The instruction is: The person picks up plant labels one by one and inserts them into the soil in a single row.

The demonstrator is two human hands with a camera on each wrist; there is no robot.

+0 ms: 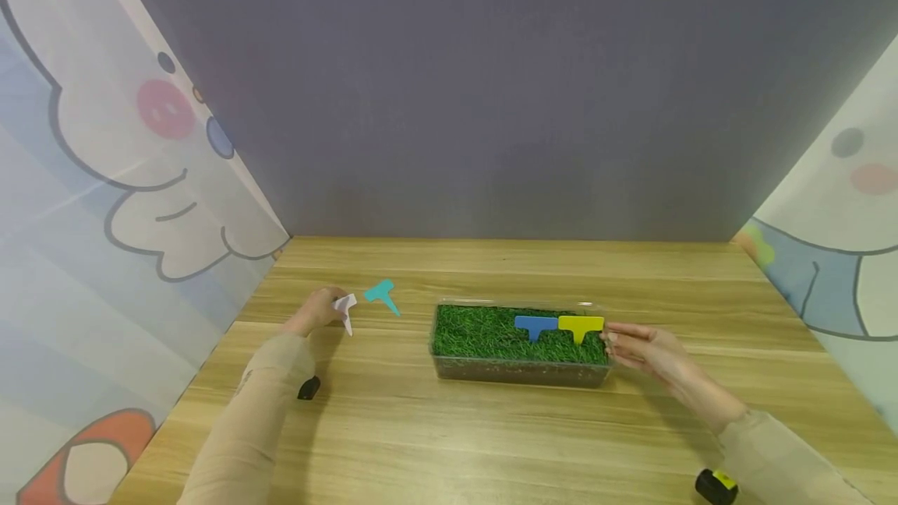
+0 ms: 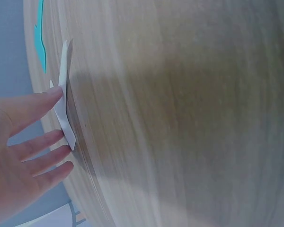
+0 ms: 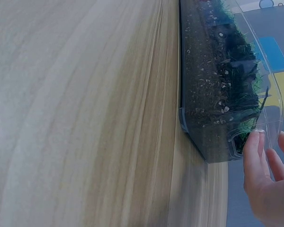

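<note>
My left hand (image 1: 335, 307) holds a white T-shaped plant label (image 1: 346, 310) by the fingertips at the left of the wooden table (image 1: 491, 427). In the left wrist view the white label (image 2: 65, 101) stands edge-on just off the wood, with thumb and fingertips (image 2: 57, 93) on it. A teal label (image 1: 382, 296) lies flat just right of it. A clear box of green grass (image 1: 491, 337) holds a blue label (image 1: 535, 325) and a yellow label (image 1: 581, 326), both upright. My right hand (image 1: 610, 340) touches the box's right end with nearly straight fingers (image 3: 253, 144).
Printed cartoon panels close in the left side (image 1: 105, 201) and right side (image 1: 842, 256), and a grey wall (image 1: 491, 100) stands behind. Small black wrist units show on the left sleeve (image 1: 309, 388) and the right sleeve (image 1: 715, 485).
</note>
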